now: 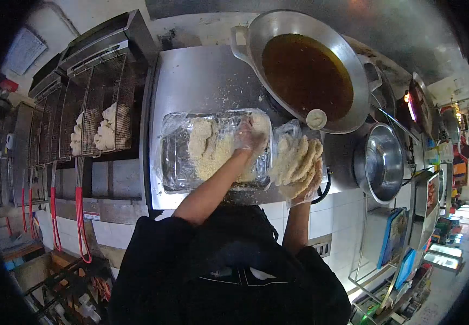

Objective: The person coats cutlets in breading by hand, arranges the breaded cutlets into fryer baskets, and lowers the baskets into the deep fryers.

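Note:
A clear plastic-lined tray [176,157] lies on the steel counter with pale breadcrumbs [212,154] heaped in it. My left hand [249,136], in a thin clear glove, is at the tray's right end. Its fingers are closed on a crumb-coated cutlet [261,125], though crumbs and glare partly hide the fingertips. Just right of the tray, my right hand [311,190] grips a stack of flat breaded cutlets [296,162] from the near right side. Clear plastic shows around that stack and over the right hand.
A large wok [253,46] of dark oil [307,76] stands behind, with a small pale round object [316,119] at its near rim. A steel bowl [380,162] is at right. Fryer baskets [91,124] with pale food and red handles [80,216] stand left. Crumbs dot the counter [191,76].

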Motion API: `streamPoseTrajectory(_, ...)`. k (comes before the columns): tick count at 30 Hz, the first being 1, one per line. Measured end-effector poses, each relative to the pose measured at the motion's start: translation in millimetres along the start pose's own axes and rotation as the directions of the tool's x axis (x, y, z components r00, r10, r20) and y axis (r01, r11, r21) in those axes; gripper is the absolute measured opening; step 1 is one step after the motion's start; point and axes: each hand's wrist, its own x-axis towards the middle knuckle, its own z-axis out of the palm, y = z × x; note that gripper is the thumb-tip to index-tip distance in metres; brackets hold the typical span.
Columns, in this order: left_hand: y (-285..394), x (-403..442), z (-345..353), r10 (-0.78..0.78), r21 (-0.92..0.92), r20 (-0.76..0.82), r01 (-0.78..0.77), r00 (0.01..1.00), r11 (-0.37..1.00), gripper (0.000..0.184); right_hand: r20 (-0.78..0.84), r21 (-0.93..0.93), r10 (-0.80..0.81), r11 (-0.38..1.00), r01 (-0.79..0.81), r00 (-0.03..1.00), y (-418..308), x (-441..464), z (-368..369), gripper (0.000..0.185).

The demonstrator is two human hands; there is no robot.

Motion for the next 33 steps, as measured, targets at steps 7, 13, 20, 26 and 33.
streamPoseTrajectory(7,14.9,-23.0,-100.9,-0.139,-0.696,0.581,0.578,0.802,0.427,0.043,-0.029,-0.027,0.016,0.999,-0.016,0.999,-2.6,-7.0,1.5,0.052)
streamPoseTrajectory(13,-9.0,-34.8,-130.8,0.152,-0.770,0.570,0.460,0.808,0.442,0.055,0.021,-0.044,0.000,0.999,0.001,1.000,0.9,-1.6,4.9,0.052)
streamPoseTrajectory(20,-32.3,-61.8,-100.5,0.366,0.585,0.293,-0.469,0.883,0.662,0.057,-0.008,-0.007,0.038,0.999,-0.038,0.999,7.6,3.8,9.1,0.053)
streamPoseTrajectory(26,-66.4,-61.4,-72.5,0.325,0.384,0.205,-0.381,0.923,0.841,0.049,0.096,-0.617,-0.147,0.768,0.175,0.984,8.5,2.1,-20.1,0.057)
streamPoseTrajectory(33,-67.2,-65.5,-155.8,0.094,-0.081,0.281,-0.074,0.955,0.994,0.047,0.731,-0.682,-0.233,-0.211,0.700,0.642,33.3,-0.3,-18.3,0.063)
